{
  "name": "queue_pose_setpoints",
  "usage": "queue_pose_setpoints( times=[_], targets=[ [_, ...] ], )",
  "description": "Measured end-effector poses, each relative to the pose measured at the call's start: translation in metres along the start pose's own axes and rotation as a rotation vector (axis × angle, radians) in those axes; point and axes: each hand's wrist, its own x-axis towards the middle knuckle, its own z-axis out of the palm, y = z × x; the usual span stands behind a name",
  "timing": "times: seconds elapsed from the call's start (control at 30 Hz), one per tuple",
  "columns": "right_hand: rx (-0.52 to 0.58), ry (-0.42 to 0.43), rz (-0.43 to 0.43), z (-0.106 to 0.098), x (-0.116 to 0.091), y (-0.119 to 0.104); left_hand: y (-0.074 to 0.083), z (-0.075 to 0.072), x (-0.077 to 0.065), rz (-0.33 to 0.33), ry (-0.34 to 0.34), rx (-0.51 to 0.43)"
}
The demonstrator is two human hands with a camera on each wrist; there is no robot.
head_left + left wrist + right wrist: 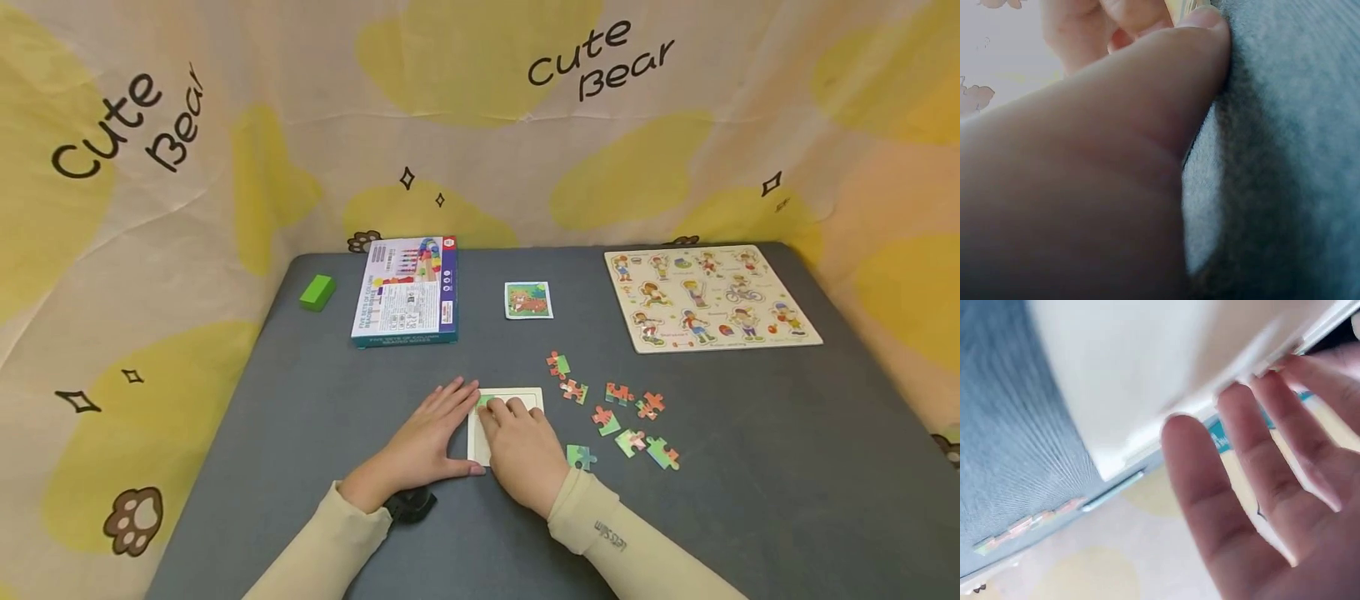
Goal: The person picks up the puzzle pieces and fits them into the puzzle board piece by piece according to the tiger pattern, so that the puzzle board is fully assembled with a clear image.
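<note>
A small square puzzle tray (477,446), white with a raised rim, lies on the dark table in front of me. My left hand (423,433) steadies its left side, with fingers stretched to the upper left corner and the thumb by the lower left one. Over the tray reaches my right hand (525,450). Its thumb and index finger pinch a green jigsaw piece (486,401) at the tray's upper left corner; the fingers partly hide it. In the right wrist view the other fingers (1197,475) are extended beside the tray.
Several loose jigsaw pieces (606,420) lie to the right. A bear picture card (528,300) sits behind the tray. At the back are a boxed toy set (405,292), a green block (318,292) and a wooden picture board (712,297). A printed cloth hangs behind the table.
</note>
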Motion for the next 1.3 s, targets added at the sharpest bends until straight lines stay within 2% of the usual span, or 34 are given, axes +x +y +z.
queue_pose_setpoints(
  times=[0.17, 0.27, 0.37, 0.47, 0.57, 0.67, 0.93, 1.17, 1.3],
  targets=[
    [0.093, -0.037, -0.033, -0.003, 0.000, 0.010, -0.002, 0.001, 0.001, -0.002, 0.008, 0.011],
    [0.174, -0.051, -0.014, -0.012, -0.002, 0.026, -0.003, 0.002, 0.002, 0.000, 0.007, 0.015],
    [0.215, -0.009, 0.056, -0.022, -0.003, 0.055, -0.002, 0.003, 0.002, 0.000, -0.001, 0.006],
    [0.206, 0.011, 0.159, -0.029, 0.002, 0.091, -0.002, 0.002, 0.004, 0.007, 0.007, -0.001],
    [0.220, -0.072, 0.234, -0.030, 0.015, 0.123, -0.004, 0.001, 0.003, 0.001, 0.011, -0.001],
    [0.275, -0.159, 0.267, -0.024, 0.029, 0.141, -0.005, 0.000, 0.001, -0.016, 0.001, -0.008],
    [0.399, -0.208, 0.320, -0.011, 0.040, 0.148, -0.002, 0.002, 0.002, -0.027, -0.022, -0.016],
    [0.538, -0.197, 0.282, -0.012, 0.044, 0.151, -0.002, 0.003, 0.002, -0.029, -0.016, -0.021],
    [0.500, -0.186, 0.290, -0.017, 0.041, 0.154, -0.003, 0.002, 0.003, -0.026, -0.017, -0.016]
  ],
)
